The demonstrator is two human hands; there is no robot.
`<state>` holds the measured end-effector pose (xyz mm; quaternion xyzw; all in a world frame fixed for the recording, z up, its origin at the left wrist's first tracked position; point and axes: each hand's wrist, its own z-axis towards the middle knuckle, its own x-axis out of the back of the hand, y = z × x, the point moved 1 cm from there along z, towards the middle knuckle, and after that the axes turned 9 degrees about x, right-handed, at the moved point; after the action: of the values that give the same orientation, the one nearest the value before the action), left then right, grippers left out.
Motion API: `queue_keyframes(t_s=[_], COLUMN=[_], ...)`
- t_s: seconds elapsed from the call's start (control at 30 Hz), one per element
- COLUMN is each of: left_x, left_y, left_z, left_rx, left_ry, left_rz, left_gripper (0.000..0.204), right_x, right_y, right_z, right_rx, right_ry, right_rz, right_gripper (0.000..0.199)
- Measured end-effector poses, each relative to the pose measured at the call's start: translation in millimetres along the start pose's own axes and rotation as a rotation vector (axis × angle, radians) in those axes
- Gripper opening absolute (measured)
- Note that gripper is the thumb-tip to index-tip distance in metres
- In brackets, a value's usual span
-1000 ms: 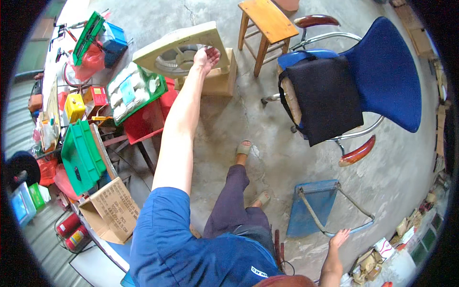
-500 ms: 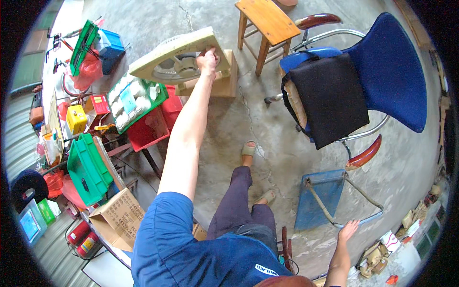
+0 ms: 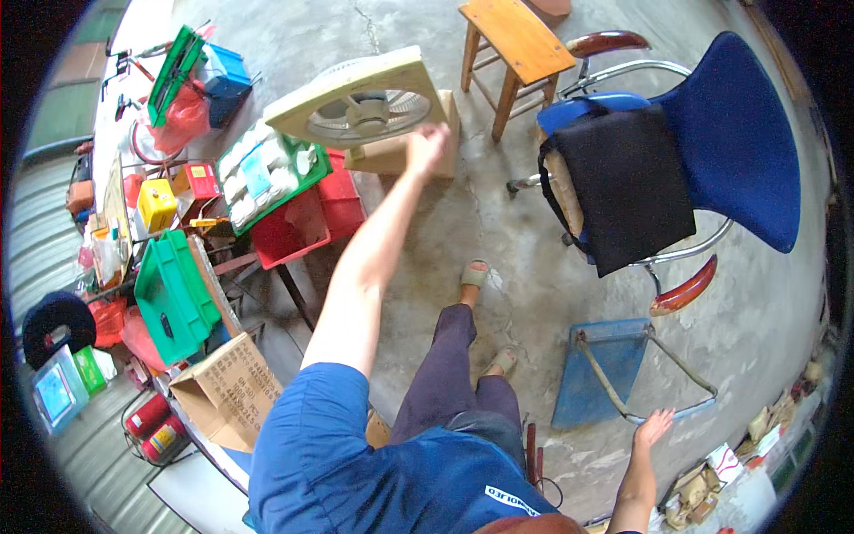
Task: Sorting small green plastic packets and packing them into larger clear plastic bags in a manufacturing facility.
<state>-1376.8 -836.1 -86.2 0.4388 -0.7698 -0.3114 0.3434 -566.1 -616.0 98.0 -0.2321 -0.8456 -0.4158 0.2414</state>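
Fan [image 3: 365, 109]: left hand [image 3: 429, 148] has shifted edgeward, clearing the opening; I cannot tell its grip. Right hand [image 3: 655, 428] spread.

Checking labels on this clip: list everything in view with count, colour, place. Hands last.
square fan: 1, cream, upper left of centre
cardboard boxes: at least 2, brown, behind fan and lower left
stool: 1, orange-brown, top centre
swivel chair: 1, blue, upper right
bag: 1, black, on chair
framed panel: 1, blue, lower right
tray of white items: 1, green, below-left of fan
bins: 2, red, beside tray
crate: 1, green, left
case: 1, yellow, left
extinguishers: 2, red, lower left
other clutter: uncountable, mixed, left and right edges
sandals: 2, greenish grey, centre
left hand: 1, bare, at fan's lower-right edge, blurred
right hand: 1, bare, by framed panel
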Motion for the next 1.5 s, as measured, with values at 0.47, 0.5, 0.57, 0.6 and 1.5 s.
queue_keyframes(t_s=[0.47, 0.5, 0.57, 0.6, 1.5], left_x=[153, 153, 153, 145, -75], left_y=[-432, -435, -451, -461, -652], left_z=[-522, -555, -631, -665, -1111], left_rx=[0.836, 0.869, 0.900, 0.907, 0.235], left_ry=[0.251, 0.306, 0.437, 0.470, 1.525], left_rz=[-0.205, -0.255, -0.342, -0.381, -1.937], left_gripper=[0.025, 0.024, 0.024, 0.024, 0.019], right_x=[40, 29, 52, 68, -91], right_y=[-70, -93, -151, -182, -382], right_z=[61, 82, 75, 64, -377], right_rx=[0.843, 0.894, 1.031, 1.057, 1.855], right_ry=[-0.250, -0.201, 0.001, 0.021, -0.270], right_rz=[0.021, 0.168, 0.424, 0.436, -0.603], right_gripper=[0.078, 0.073, 0.056, 0.051, 0.027])
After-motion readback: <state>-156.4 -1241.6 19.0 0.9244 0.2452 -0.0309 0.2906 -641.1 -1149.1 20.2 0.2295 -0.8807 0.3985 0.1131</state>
